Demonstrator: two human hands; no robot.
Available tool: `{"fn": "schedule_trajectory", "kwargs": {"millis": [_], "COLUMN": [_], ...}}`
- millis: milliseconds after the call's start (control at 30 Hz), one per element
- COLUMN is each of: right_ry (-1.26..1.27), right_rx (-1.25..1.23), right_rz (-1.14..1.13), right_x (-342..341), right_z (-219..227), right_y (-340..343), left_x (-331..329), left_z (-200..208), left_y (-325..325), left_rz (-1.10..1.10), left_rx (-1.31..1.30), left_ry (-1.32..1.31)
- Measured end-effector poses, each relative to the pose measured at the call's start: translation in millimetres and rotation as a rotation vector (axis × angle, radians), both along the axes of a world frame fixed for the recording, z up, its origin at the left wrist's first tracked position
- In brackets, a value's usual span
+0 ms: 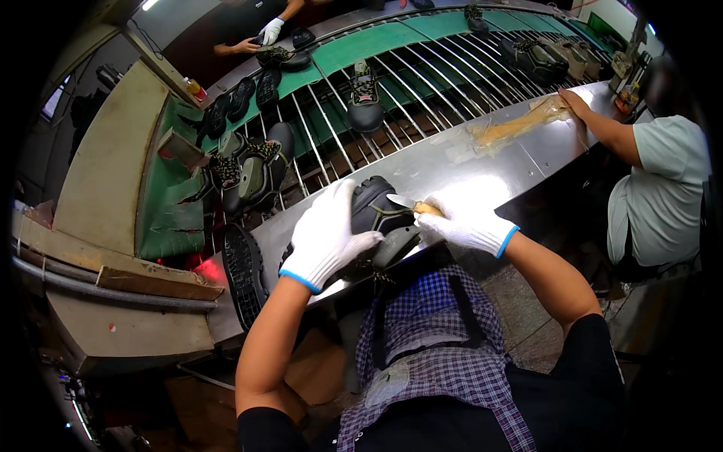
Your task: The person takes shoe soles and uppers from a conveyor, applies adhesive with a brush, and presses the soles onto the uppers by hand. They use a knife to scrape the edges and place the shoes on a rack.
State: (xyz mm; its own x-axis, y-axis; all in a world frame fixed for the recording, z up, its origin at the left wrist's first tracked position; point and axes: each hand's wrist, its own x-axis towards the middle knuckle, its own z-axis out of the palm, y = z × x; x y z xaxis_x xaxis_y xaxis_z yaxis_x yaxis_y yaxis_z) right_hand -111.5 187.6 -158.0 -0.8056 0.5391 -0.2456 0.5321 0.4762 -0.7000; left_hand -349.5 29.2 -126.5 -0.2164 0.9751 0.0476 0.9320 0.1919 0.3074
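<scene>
My right hand [473, 224], in a white knit glove with a blue cuff, is closed around the wooden handle of a short-bladed knife [427, 208]. The blade points left, close to a dark lace or cord on a black shoe [371, 202]. Lying across that shoe at the metal bench edge is my gloved left hand [325, 235], gripping it with the thumb stretched to the right; its palm hides much of the shoe. A grey-green shoe part [396, 245] shows between my hands, just below the knife.
Beyond the metal ledge [520, 154] runs a roller conveyor with a single shoe [364, 98] and, at left, several more shoes [256, 169]. A black sole [242, 273] stands left of my arm. One co-worker [663, 181] sits at right; another's gloved hand [272, 30] handles a shoe across the conveyor.
</scene>
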Motion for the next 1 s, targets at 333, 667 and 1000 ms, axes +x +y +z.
{"fn": "schedule_trajectory", "kwargs": {"millis": [333,667,1000], "right_ry": [0.199,0.181,0.107], "right_rx": [-0.661,-0.62,-0.342], "right_rz": [-0.253,-0.097,0.028], "right_x": [-27,-34,-46], "right_z": [-49,-40,-11], "right_y": [-6,11,14], "left_x": [12,8,8], "left_z": [-5,-6,-14], "left_y": [33,37,34], "left_rz": [0.093,0.102,0.13], "left_rx": [-0.162,-0.182,-0.131], "left_ry": [-0.055,-0.044,-0.045]}}
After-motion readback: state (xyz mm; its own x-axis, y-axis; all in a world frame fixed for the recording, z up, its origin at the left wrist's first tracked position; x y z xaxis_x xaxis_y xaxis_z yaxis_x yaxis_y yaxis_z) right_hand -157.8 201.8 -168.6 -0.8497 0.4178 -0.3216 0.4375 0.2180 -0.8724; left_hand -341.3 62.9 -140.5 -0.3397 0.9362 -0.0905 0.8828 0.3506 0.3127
